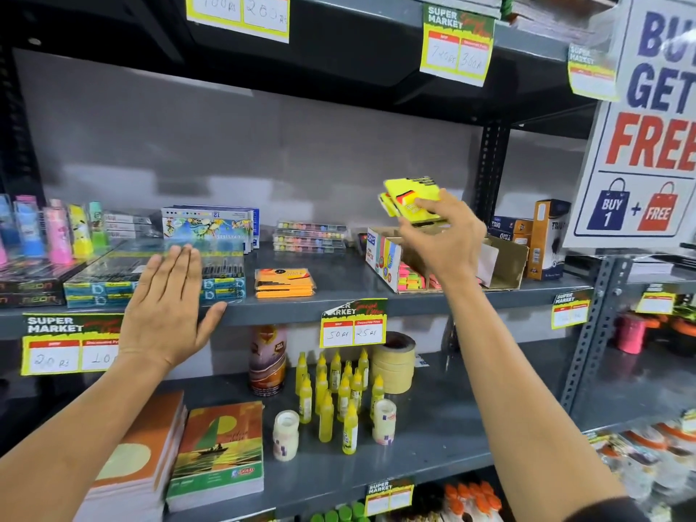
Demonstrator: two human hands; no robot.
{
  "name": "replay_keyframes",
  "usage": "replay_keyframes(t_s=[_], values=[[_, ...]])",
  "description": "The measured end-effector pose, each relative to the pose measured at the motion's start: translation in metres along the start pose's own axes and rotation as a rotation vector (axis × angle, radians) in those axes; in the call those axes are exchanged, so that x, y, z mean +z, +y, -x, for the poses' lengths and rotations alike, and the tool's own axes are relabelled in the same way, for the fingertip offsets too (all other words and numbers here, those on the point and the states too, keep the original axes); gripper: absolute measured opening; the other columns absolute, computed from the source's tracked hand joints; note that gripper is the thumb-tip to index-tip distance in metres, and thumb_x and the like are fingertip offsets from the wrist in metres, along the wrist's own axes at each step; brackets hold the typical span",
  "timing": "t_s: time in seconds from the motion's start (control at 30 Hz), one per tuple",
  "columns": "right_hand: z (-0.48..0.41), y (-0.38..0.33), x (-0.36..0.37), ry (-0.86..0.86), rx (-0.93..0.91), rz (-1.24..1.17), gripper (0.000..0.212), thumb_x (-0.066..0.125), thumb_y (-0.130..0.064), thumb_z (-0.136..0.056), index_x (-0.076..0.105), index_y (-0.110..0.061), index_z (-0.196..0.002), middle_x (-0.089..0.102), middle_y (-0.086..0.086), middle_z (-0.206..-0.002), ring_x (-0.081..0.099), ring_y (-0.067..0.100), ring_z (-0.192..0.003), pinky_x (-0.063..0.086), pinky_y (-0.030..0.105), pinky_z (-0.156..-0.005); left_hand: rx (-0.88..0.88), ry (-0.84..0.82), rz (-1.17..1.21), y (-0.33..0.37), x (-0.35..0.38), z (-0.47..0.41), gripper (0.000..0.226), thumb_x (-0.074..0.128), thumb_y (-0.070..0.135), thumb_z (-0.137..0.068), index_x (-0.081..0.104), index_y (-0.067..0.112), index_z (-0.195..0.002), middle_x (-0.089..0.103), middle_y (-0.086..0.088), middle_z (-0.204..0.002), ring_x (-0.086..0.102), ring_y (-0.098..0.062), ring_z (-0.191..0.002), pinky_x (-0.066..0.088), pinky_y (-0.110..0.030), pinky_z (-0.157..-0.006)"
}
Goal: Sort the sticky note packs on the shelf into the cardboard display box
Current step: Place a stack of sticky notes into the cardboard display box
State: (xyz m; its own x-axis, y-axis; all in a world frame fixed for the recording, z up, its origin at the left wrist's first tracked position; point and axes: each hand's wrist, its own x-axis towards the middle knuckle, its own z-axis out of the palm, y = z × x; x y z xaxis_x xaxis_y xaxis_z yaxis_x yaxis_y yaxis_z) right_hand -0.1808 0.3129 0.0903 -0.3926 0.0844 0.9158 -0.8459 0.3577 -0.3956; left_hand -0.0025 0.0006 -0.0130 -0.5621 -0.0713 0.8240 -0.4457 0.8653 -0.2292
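My right hand (442,239) grips a stack of yellow sticky note packs (412,199), held up above the cardboard display box (504,265). The box sits on the middle shelf to the right; pink and green note packs (412,280) lie in its front compartment. A small pile of orange sticky note packs (284,282) lies on the shelf left of the box. My left hand (169,310) is flat with fingers spread, holding nothing, in front of the shelf edge and the teal pen boxes.
Teal pen boxes (113,288), colour pencil boxes (211,224) and chalk trays (310,237) fill the shelf's left and middle. Tall brown boxes (546,239) stand right of the display box. Glue bottles (339,393), tape rolls (395,363) and notebooks (218,454) are on the shelf below.
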Motion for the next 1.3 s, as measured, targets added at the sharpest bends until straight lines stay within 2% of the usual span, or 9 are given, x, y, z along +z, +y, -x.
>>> replay_keyframes(t_s=[0.13,0.2,0.37,0.53,0.77,0.87,0.97,1.1,1.3], values=[[-0.005,0.035,-0.010,-0.036,0.130,0.086,0.031,0.079,-0.036,-0.069,0.076,-0.020,-0.096,0.072,-0.002,-0.103,0.063,0.013,-0.100,0.030,-0.002,-0.080,0.005,0.008,-0.002,0.000,0.001,0.001,0.080,0.026,0.050,-0.096,0.032,-0.014,-0.144,0.039,-0.035,-0.146,0.034,-0.044,-0.139,0.012,-0.046,-0.122],[-0.004,0.049,-0.012,-0.061,0.185,0.150,0.033,0.076,-0.042,-0.071,0.076,-0.023,-0.098,0.071,-0.004,-0.107,0.061,0.012,-0.106,0.029,0.004,-0.084,0.005,0.012,0.000,0.000,0.002,0.001,0.080,0.026,0.050,-0.095,0.031,-0.014,-0.144,0.038,-0.035,-0.146,0.034,-0.044,-0.140,0.011,-0.046,-0.122],[0.007,0.068,-0.018,-0.109,0.246,0.221,0.032,0.077,-0.033,-0.072,0.075,-0.016,-0.099,0.072,0.003,-0.107,0.061,0.020,-0.107,0.043,0.030,-0.094,0.003,0.023,0.002,0.000,0.003,0.001,0.079,0.024,0.050,-0.097,0.033,-0.013,-0.144,0.040,-0.034,-0.145,0.035,-0.044,-0.139,0.015,-0.047,-0.122],[0.019,0.085,-0.017,-0.224,0.315,0.312,0.036,0.077,-0.035,-0.070,0.075,-0.017,-0.102,0.072,0.005,-0.108,0.060,0.024,-0.107,0.045,0.033,-0.090,0.001,0.033,0.007,0.000,0.003,0.001,0.079,0.026,0.049,-0.096,0.033,-0.014,-0.143,0.040,-0.034,-0.145,0.036,-0.043,-0.139,0.011,-0.045,-0.123],[0.026,0.084,-0.018,-0.317,0.257,0.461,0.035,0.071,-0.039,-0.077,0.076,-0.014,-0.101,0.075,0.009,-0.094,0.064,0.030,-0.095,0.049,0.034,-0.077,0.001,0.034,0.001,0.000,0.002,0.001,0.079,0.024,0.050,-0.097,0.034,-0.014,-0.143,0.040,-0.034,-0.145,0.036,-0.044,-0.138,0.014,-0.047,-0.122],[0.034,0.092,-0.017,-0.336,0.263,0.464,0.045,0.067,-0.047,-0.080,0.072,-0.014,-0.111,0.072,0.012,-0.110,0.060,0.032,-0.108,0.047,0.036,-0.091,0.000,0.036,-0.001,0.000,0.002,0.001,0.079,0.023,0.050,-0.097,0.034,-0.013,-0.143,0.040,-0.034,-0.145,0.036,-0.044,-0.138,0.013,-0.046,-0.122],[0.049,0.101,-0.013,-0.330,0.221,0.488,0.052,0.061,-0.048,-0.086,0.063,-0.015,-0.126,0.050,0.022,-0.140,0.037,0.036,-0.136,0.026,0.041,-0.114,0.003,0.041,-0.002,0.000,0.002,0.001,0.079,0.022,0.050,-0.098,0.033,-0.013,-0.143,0.040,-0.034,-0.145,0.035,-0.044,-0.139,0.012,-0.045,-0.122],[0.072,0.099,-0.011,-0.228,0.147,0.547,0.057,0.044,-0.047,-0.096,0.043,-0.015,-0.144,0.028,0.018,-0.155,0.017,0.033,-0.146,0.015,0.044,-0.118,0.008,0.050,-0.005,0.000,0.003,0.001,0.079,0.022,0.050,-0.098,0.033,-0.013,-0.143,0.040,-0.034,-0.145,0.036,-0.044,-0.139,0.012,-0.045,-0.122],[0.105,0.089,-0.001,-0.232,0.127,0.500,0.065,0.018,-0.046,-0.097,0.037,-0.009,-0.146,0.026,0.023,-0.154,0.018,0.034,-0.146,0.010,0.045,-0.118,0.009,0.067,-0.017,0.000,0.005,0.001,0.077,0.024,0.050,-0.098,0.034,-0.013,-0.143,0.043,-0.034,-0.143,0.038,-0.044,-0.137,0.017,-0.047,-0.121]])
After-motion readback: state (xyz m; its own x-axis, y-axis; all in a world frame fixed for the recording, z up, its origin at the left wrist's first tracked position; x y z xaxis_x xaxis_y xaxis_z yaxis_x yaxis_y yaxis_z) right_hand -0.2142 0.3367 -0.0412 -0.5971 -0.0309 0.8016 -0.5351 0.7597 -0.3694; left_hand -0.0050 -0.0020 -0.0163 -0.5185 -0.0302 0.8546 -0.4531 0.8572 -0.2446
